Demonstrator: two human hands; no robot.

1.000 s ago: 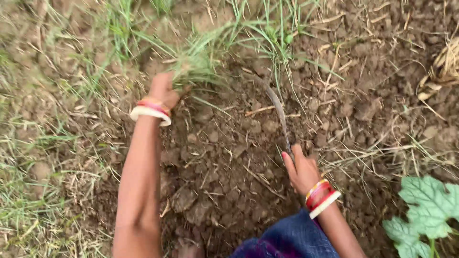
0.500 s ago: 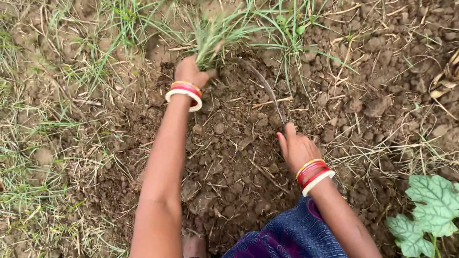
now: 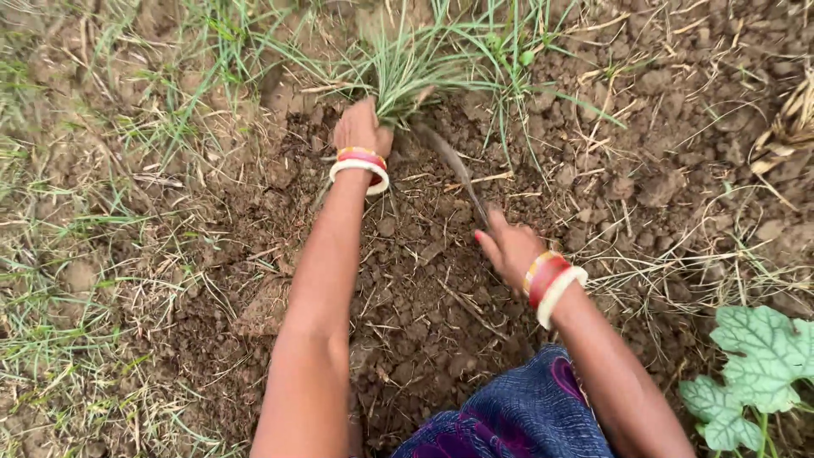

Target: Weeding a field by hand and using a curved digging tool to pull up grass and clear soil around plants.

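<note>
Since before, left hand (image 3: 363, 127) reached farther, gripping the grass clump (image 3: 407, 72); right hand (image 3: 509, 246) clutches the sickle (image 3: 454, 170) at its base, cutting next

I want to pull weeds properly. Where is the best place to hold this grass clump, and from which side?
Hold the grass clump low, at its base by the soil, where the blades bunch into one narrow neck. Come from the near left side, as the left hand does; the sickle blade, held by the right hand, lies on the right.

Head camera, steeply downward, close
</note>
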